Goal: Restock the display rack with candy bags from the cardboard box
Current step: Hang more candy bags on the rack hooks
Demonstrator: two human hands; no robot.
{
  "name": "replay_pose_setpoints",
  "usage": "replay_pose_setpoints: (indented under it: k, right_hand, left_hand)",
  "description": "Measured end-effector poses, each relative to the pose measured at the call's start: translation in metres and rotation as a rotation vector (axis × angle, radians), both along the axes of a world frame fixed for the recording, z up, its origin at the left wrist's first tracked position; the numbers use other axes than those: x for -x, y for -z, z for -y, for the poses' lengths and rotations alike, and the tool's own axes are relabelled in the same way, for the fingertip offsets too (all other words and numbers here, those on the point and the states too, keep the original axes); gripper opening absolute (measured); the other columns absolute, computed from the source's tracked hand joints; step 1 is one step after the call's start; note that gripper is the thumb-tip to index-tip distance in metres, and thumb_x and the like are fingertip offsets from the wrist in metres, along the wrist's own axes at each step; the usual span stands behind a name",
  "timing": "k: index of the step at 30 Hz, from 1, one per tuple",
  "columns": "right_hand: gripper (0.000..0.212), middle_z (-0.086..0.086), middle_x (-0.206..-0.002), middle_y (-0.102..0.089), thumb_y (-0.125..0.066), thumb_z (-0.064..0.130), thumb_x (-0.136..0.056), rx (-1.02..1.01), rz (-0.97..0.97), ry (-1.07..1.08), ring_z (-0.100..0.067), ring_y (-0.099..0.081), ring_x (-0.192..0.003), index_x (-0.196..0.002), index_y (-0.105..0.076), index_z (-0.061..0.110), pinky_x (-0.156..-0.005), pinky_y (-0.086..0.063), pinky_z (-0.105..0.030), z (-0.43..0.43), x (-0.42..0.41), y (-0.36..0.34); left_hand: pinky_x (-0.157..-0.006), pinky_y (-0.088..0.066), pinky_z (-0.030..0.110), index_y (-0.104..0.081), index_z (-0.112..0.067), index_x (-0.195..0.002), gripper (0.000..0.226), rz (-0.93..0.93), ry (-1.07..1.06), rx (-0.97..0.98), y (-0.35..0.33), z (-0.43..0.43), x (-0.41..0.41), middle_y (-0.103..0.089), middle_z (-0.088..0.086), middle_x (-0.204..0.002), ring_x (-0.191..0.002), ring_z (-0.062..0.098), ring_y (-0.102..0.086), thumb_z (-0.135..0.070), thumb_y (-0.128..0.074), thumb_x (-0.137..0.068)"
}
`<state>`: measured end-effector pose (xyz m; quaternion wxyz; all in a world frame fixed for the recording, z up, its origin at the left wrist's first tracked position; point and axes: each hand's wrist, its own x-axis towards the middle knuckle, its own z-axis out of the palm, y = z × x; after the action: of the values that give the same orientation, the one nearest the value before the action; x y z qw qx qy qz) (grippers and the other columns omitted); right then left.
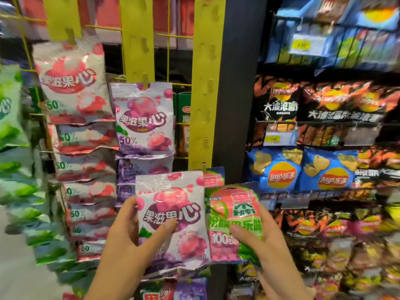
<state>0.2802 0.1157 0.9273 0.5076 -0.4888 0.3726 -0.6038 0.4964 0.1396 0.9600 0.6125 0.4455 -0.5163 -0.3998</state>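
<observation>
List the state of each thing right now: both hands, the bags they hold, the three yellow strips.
left hand: grips the purple candy bag, thumb on its front
right hand: grips the green candy bag, thumb on its front
purple candy bag: upright, held, not hung
green candy bag: upright, crumpled, held, not hung
left strip: hung with overlapping red bags
middle strip: top hooks bare, purple bags hanging below
right strip: upper hooks bare

dark pillar (236, 83) straight ahead of me. off to my right, wire shelves (313, 123) packed with crisp bags, black ones (279, 105) above blue ones (279, 176), a yellow price tag (273, 139) on the rail. pale floor (13, 267) down at my left, red panel (108, 11) up top.
</observation>
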Motion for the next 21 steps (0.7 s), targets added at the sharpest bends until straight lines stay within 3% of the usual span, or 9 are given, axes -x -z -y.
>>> replay_pose_setpoints:
  k: [2,3,6,11,14,16,21]
  right_hand:
    - [0.059,0.029,-0.085,-0.072,-0.073,0.003,-0.079,0.017,-0.027,0.034,0.008,-0.069,-0.080,-0.122,-0.053,0.039,-0.064,-0.054,-0.011,0.001,-0.007,-0.011]
    - [0.062,0.029,-0.087,-0.072,-0.072,0.004,-0.079,0.030,-0.033,0.042,0.008,-0.069,-0.082,-0.126,-0.051,0.040,-0.062,-0.054,-0.010,0.000,-0.009,-0.015]
    - [0.080,0.044,-0.089,-0.065,-0.074,0.007,-0.078,0.093,-0.065,0.090,0.017,-0.064,-0.086,-0.135,-0.039,0.051,-0.063,-0.053,-0.009,0.008,-0.016,-0.021]
    - [0.089,0.063,-0.108,-0.042,-0.078,0.023,-0.074,0.223,-0.116,0.115,0.035,-0.048,-0.093,-0.135,-0.032,0.069,-0.078,-0.045,-0.016,0.019,-0.028,-0.038]
    - [0.079,0.059,-0.117,-0.043,-0.077,0.025,-0.074,0.286,-0.144,0.116,0.035,-0.044,-0.103,-0.133,-0.042,0.063,-0.081,-0.045,-0.013,0.026,-0.030,-0.044]
    - [0.072,0.050,-0.129,-0.045,-0.082,0.030,-0.076,0.315,-0.205,0.113,0.030,-0.039,-0.116,-0.131,-0.048,0.060,-0.091,-0.039,-0.017,0.032,-0.032,-0.050]
    - [0.066,0.044,-0.133,-0.046,-0.075,0.038,-0.071,0.342,-0.263,0.109,0.028,-0.039,-0.119,-0.130,-0.051,0.058,-0.091,-0.036,-0.016,0.046,-0.033,-0.061]
  left_hand:
    - [-0.064,-0.045,0.015,-0.052,-0.036,-0.099,0.040,-0.011,0.010,0.018,-0.001,0.006,-0.003,-0.068,-0.035,-0.082,-0.073,-0.017,-0.062,-0.019,-0.074,-0.070]
    - [-0.063,-0.048,0.011,-0.054,-0.036,-0.101,0.041,-0.009,0.012,0.017,-0.002,0.008,-0.004,-0.070,-0.032,-0.087,-0.076,-0.014,-0.065,-0.019,-0.074,-0.070]
    - [-0.068,-0.053,0.015,-0.058,-0.027,-0.109,0.044,0.029,0.044,0.024,-0.005,0.013,-0.011,-0.074,-0.016,-0.097,-0.081,-0.001,-0.070,-0.018,-0.074,-0.070]
    - [-0.072,-0.055,0.019,-0.054,-0.025,-0.115,0.050,-0.052,0.006,0.040,-0.014,0.020,-0.024,-0.070,-0.023,-0.095,-0.072,-0.016,-0.064,-0.010,-0.075,-0.073]
    - [-0.052,-0.047,0.004,-0.054,-0.030,-0.095,0.041,-0.038,-0.011,0.078,-0.022,0.023,-0.029,-0.071,-0.027,-0.076,-0.063,-0.012,-0.065,0.002,-0.071,-0.076]
    - [-0.049,-0.043,0.001,-0.052,-0.027,-0.091,0.040,-0.024,-0.025,0.107,-0.027,0.024,-0.031,-0.067,-0.032,-0.066,-0.060,-0.014,-0.063,0.006,-0.069,-0.076]
    - [-0.059,-0.049,0.006,-0.057,-0.028,-0.098,0.037,-0.022,-0.010,0.168,-0.030,0.033,-0.037,-0.074,-0.021,-0.088,-0.075,-0.005,-0.069,-0.012,-0.073,-0.069]
